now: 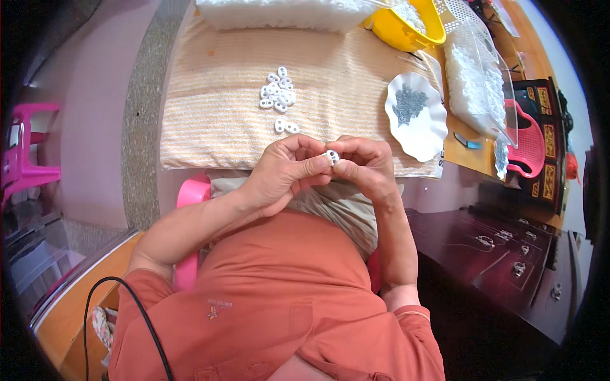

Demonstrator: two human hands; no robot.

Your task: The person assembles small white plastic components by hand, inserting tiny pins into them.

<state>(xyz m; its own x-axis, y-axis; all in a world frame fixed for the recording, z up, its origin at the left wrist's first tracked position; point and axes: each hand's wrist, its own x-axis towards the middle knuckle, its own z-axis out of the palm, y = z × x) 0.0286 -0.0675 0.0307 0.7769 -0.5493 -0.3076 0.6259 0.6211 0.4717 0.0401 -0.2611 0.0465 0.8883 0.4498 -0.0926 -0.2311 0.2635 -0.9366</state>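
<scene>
Between the fingertips of both hands is a small white oval piece (332, 157) with two dark holes, held just over the near edge of the towel. My left hand (289, 166) pinches it from the left, thumb on the near side. From the right, my right hand (364, 162) closes thumb and forefinger on it. Beyond my hands, similar white two-holed pieces (283, 97) lie in a loose heap, with two more (291, 127) nearer to me. A white scalloped dish (424, 134) on the right holds a pile of small dark grey parts (410, 105).
A striped towel (216, 95) covers the table. At the back are a clear container of white pieces (279, 14) and a yellow basket (406, 35). Another clear bin (476, 82) stands right, beside a teal-and-dark tool (467, 141). Pink stools (32, 149) are left.
</scene>
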